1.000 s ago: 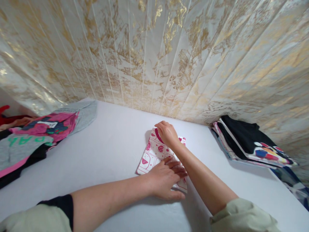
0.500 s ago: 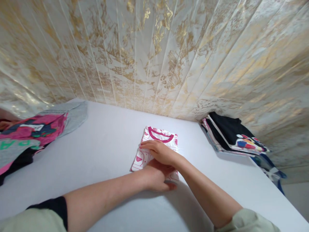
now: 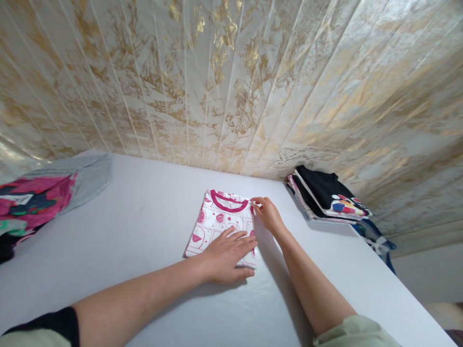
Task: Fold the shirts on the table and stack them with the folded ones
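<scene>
A folded white shirt with pink prints and a pink collar (image 3: 217, 219) lies on the white table (image 3: 144, 226) near the wall. My left hand (image 3: 227, 255) rests flat on its near right part, fingers spread. My right hand (image 3: 266, 214) is at the shirt's far right corner, with fingertips pinching the edge of the cloth.
A stack of folded clothes with a black printed shirt on top (image 3: 325, 195) sits at the right against the gold-patterned wall (image 3: 231, 82). A loose heap of pink and grey clothes (image 3: 39, 197) lies at the far left. The table's right edge drops off at the lower right.
My right hand has slid from the middle of the shirt to its far right corner. My left hand now lies uncovered and flat on the shirt. The view has shifted rightward.
</scene>
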Available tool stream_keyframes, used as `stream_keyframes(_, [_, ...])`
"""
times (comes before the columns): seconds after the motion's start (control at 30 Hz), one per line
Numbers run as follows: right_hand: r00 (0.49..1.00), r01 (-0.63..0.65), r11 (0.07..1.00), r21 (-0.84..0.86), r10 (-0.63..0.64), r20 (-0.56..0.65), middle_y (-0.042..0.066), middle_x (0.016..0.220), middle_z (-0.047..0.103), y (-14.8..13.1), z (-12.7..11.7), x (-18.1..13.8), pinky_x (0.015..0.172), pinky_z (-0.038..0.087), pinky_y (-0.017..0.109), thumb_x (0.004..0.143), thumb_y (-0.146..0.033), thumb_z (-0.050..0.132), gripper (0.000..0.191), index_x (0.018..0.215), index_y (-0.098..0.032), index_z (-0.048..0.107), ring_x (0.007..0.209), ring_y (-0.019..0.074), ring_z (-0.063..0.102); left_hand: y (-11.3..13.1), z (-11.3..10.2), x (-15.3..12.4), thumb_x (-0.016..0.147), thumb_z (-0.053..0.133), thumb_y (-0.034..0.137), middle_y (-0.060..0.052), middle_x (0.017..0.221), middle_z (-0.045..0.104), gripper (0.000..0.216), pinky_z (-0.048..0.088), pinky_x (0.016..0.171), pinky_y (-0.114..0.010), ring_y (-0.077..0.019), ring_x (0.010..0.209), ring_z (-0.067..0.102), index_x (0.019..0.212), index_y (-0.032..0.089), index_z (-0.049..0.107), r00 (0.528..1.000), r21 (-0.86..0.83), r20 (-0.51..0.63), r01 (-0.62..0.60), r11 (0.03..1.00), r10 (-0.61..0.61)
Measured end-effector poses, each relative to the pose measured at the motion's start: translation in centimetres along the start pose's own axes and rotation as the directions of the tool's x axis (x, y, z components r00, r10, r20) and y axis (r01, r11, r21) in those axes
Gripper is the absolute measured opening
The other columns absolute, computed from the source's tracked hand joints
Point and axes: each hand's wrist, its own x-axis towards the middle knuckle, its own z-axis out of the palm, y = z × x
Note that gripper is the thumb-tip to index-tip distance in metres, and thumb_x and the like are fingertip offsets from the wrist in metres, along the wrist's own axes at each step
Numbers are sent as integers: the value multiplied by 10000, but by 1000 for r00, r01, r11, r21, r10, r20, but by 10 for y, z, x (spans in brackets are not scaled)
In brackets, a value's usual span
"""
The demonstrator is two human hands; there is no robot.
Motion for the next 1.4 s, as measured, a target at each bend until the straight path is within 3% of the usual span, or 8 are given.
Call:
stream_keyframes(0.2, [998, 8, 999, 47, -5, -56, 10, 916, 591, 10, 22, 7, 754, 433, 263, 867, -251, 525, 132, 941, -215, 628, 775, 143, 573, 2, -3, 1, 902, 438, 614, -75, 1541, 369, 677, 137, 1180, -527, -295, 1443, 260, 1458, 233, 381, 999, 15, 32, 24, 1000, -25])
stream_keyframes(0.43, [995, -69, 998, -7, 68, -74, 0, 891, 600, -2, 21, 13, 712, 401, 256, 882, -245, 490, 103, 869, -238, 592, 800, 155, 563, -1, 0, 0, 893, 440, 637, -70, 1549, 353, 686, 120, 1182, -526, -296, 1445, 254, 1463, 260, 372, 1000, 25, 21, 15, 1000, -15])
stream_keyframes(0.77, [990, -50, 990, 129, 66, -125, 32, 932, 621, 3, 15, 8, 768, 437, 265, 878, -164, 407, 247, 1052, -189, 581, 816, 157, 584, 0, -1, 0, 893, 460, 620, -53, 1556, 342, 681, 110, 1188, -530, -294, 1449, 245, 1467, 264, 371, 999, 16, 29, 23, 1000, -24])
stream_keyframes(0.9, [996, 85, 996, -5, -85, -13, 48, 1009, 624, 0, 7, -14, 811, 437, 269, 921, -184, 415, 241, 988, -223, 644, 899, 171, 586, 1, -3, 1, 900, 445, 618, -53, 1540, 375, 667, 125, 1188, -518, -291, 1445, 258, 1456, 255, 391, 999, 9, 37, 38, 999, -38])
stream_keyframes(1.0, [995, 103, 982, -158, -100, 27, 83, 1117, 626, -3, 4, -28, 893, 422, 299, 936, -161, 407, 313, 1123, -229, 648, 1025, 205, 570, 2, -4, 1, 917, 425, 602, -44, 1535, 386, 639, 128, 1190, -507, -280, 1447, 254, 1456, 261, 389, 999, -11, 30, 41, 999, -41])
stream_keyframes(1.2, [982, 186, 970, -159, -180, 49, 105, 1335, 557, -9, 4, -57, 1011, 393, 308, 959, -180, 371, 405, 1326, -167, 541, 1191, 197, 520, -6, -17, 9, 974, 354, 496, -79, 1470, 479, 533, 270, 1156, -417, -229, 1364, 409, 1407, 203, 460, 999, -146, -6, 51, 988, -52])
stream_keyframes(1.3, [977, 205, 954, -218, -185, 111, 108, 1444, 475, -13, 8, -71, 1082, 337, 377, 964, -244, 399, 461, 1415, -158, 450, 1302, 223, 437, -21, -31, 8, 975, 338, 394, -105, 1420, 529, 479, 316, 1127, -407, -230, 1321, 460, 1367, 174, 504, 979, -67, -98, 170, 983, -176])
stream_keyframes(1.4, [981, 177, 953, -247, -151, 122, 102, 1494, 420, -13, 12, -77, 1111, 297, 401, 976, -276, 383, 493, 1454, -157, 394, 1350, 219, 386, -39, -35, -9, 933, 413, 411, -151, 1469, 463, 550, 257, 1147, -482, -291, 1377, 387, 1400, 126, 464, 910, 130, -174, 400, 907, -377])
